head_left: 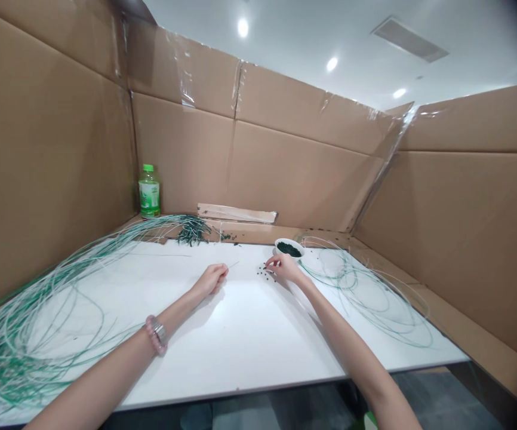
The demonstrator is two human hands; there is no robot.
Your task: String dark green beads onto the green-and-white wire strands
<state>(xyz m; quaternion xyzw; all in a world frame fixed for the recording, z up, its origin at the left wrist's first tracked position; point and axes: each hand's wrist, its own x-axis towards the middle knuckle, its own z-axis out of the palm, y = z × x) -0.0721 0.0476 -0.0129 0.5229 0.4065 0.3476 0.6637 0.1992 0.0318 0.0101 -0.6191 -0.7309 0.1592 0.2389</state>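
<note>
L hand curled shut round a thin green wire, w/ the tip poking out past the fingers twd the R hand. L hand's just above the white counter, not far from the middle. Pink bead bracelet & metal watch on L wrist. R hand further back, thumb & finger pinched together; can't tell if anything's in the pinch. Just beside it, loose dark beads lie on the counter, in front of a white bowl heaped w/ dark green beads. Big mass of green-&-white wire strands spreads over the L side of counter, looser coil of same wire on R. Bundle of short dark green pieces at back, near a green-capped plastic bottle. Taped cardboard walls on 3 sides.
</note>
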